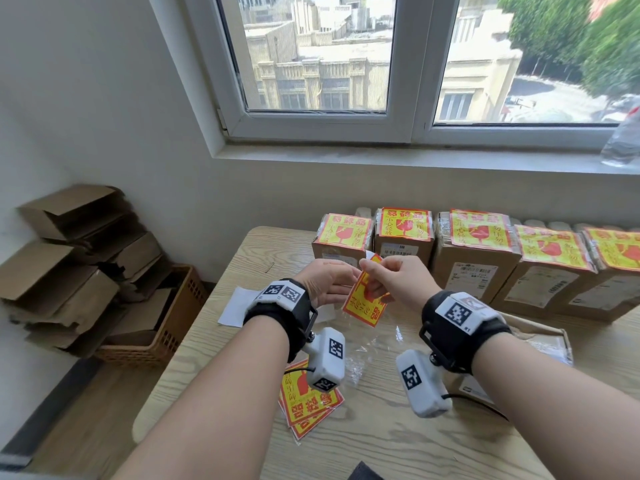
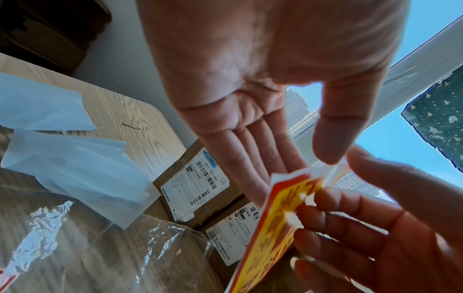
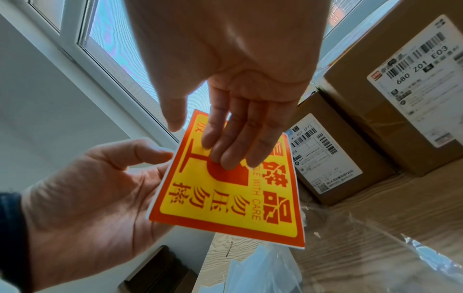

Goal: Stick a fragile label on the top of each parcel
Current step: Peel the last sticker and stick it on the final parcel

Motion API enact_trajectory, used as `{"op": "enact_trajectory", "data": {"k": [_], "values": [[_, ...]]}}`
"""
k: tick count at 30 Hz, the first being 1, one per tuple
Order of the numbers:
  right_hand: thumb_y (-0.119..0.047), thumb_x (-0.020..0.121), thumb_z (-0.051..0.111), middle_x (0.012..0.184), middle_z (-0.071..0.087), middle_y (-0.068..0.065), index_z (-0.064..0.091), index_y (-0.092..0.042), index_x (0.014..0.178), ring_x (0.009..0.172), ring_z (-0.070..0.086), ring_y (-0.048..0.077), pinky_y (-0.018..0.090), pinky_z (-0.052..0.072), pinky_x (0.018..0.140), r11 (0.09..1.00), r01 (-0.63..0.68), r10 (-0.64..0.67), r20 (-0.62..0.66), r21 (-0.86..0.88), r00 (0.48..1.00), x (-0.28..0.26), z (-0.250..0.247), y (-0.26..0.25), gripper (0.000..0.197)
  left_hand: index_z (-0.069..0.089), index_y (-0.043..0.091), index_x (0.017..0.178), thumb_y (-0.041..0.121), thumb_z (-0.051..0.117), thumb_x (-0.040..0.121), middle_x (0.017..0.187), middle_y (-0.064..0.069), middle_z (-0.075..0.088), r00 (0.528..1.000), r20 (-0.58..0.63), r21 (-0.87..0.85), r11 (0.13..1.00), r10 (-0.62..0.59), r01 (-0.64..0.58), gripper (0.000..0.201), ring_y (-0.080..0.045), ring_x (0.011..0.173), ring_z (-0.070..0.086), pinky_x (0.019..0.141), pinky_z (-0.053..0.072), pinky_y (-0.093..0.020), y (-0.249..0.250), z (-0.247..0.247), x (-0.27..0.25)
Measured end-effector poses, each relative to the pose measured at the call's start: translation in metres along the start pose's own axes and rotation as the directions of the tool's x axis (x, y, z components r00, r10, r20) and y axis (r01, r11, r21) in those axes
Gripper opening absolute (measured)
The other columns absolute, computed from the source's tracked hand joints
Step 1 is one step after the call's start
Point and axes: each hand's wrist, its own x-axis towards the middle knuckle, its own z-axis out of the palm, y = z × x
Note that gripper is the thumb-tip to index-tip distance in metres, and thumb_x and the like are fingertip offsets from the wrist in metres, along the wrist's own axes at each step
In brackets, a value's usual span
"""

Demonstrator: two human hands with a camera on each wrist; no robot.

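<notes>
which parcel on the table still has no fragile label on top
The flat parcel lying near the right hand, under the right forearm. Its top shows bare cardboard, while the five standing parcels in the back row each carry a yellow and red label.

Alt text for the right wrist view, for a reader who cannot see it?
The right hand presses straight fingers on a red-and-yellow fragile label while the left hand supports its edge. Brown cardboard parcels with white shipping labels stand behind, on a wooden table.

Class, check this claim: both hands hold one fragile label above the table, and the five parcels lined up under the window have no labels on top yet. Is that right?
One part is wrong. The head view shows the five parcels already labelled on top. Both hands, left hand and right hand, do hold one label above the table.
</notes>
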Motion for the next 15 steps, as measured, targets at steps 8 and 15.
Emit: {"op": "enact_trajectory", "data": {"k": [8,15], "values": [[-0.045,0.092,0.056,0.068,0.072,0.002,0.067,-0.01,0.077,0.066,0.072,0.016,0.035,0.06,0.07,0.999,-0.044,0.044,-0.007,0.02,0.999,0.0009,0.0006,-0.0029,0.04,0.066,0.005,0.087,0.0,0.046,0.087,0.077,-0.01,0.068,1.0,-0.013,-0.006,1.0,-0.018,0.018,0.02,-0.017,0.065,0.067,0.061,0.058,-0.022,0.0026,0.0021,-0.001],[-0.044,0.094,0.053,0.066,0.069,0.002,0.065,-0.01,0.075,0.062,0.069,0.015,0.034,0.06,0.07,0.998,-0.059,0.058,0.011,0.031,0.998,-0.0041,0.0016,-0.0028,0.04,0.065,0.006,0.083,0.002,0.049,0.089,0.08,-0.011,0.068,1.0,-0.02,0.002,1.0,-0.015,0.015,0.017,-0.018,0.068,0.068,0.065,0.058,-0.024,-0.0014,0.0023,-0.0037]]}}
